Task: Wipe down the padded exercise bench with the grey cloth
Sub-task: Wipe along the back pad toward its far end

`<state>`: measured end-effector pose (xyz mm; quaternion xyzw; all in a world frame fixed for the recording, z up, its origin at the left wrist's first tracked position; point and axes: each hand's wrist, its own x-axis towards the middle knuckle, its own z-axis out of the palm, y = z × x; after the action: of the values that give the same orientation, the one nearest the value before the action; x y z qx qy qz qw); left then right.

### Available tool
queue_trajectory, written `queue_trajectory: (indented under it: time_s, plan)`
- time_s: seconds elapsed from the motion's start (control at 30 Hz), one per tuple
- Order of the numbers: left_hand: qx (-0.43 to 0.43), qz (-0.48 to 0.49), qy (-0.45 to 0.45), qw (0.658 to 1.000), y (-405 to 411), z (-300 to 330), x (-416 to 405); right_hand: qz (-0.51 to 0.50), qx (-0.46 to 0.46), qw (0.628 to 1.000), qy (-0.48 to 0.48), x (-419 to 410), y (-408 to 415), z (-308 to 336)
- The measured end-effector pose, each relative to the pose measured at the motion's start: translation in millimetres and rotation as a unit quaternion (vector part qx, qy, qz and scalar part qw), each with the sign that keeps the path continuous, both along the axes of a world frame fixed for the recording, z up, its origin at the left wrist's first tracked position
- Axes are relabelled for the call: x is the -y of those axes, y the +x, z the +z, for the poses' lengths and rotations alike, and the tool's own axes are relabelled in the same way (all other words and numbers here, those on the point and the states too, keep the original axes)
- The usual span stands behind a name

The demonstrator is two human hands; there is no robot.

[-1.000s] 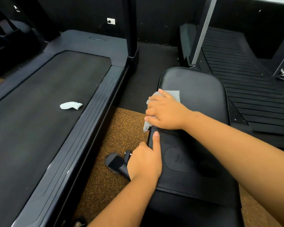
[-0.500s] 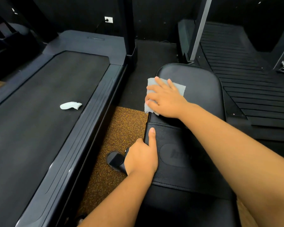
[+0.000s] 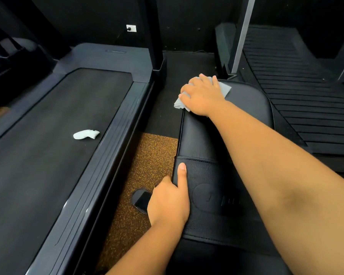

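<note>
Grey cloth (image 3: 223, 88) at bench (image 3: 244, 108) far left corner, right hand (image 3: 204, 96) fingers spread flat pressing it to wipe; left hand (image 3: 170, 201) grips left edge, thumb on top, steadying me.

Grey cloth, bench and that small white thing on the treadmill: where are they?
grey cloth (image 3: 224, 88), head view, bare corner beside the right hand.
bench (image 3: 248, 108), head view, far pad's top.
white thing (image 3: 85, 134), head view, its middle, on the treadmill belt.

A grey cloth (image 3: 224, 89) is seen on the black bench (image 3: 246, 108), with orange-speckled brown flooring (image 3: 147, 165) at lower centre and a pale mint object (image 3: 86, 134) at left.
</note>
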<state>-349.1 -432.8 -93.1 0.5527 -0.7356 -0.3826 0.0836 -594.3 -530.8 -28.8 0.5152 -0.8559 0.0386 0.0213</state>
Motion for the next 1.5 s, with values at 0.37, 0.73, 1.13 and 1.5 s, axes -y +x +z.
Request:
queue_trajectory:
  time_s: [0.37, 0.73, 1.13, 1.5]
  plan:
    - [0.004, 0.0, -0.006, 1.0, -0.2, 2.9, -1.2, 0.041, 0.002, 0.998, -0.037, -30.8, 20.9, -11.6]
    - [0.037, -0.048, -0.027, 0.998, -17.9, 25.4, 21.8, -0.054, 0.038, 0.997, -0.041, -66.9, 28.4, -16.0]
    - [0.01, -0.039, -0.092, 0.995, -121.4, 42.2, 70.3, -0.151, 0.041, 0.986, -0.051, -67.2, -33.2, -5.6]
    - [-0.005, -0.026, -0.202, 0.979, -123.9, 24.2, 69.2, -0.164, 0.009, 0.986, -0.025, 5.5, -48.2, 15.0]
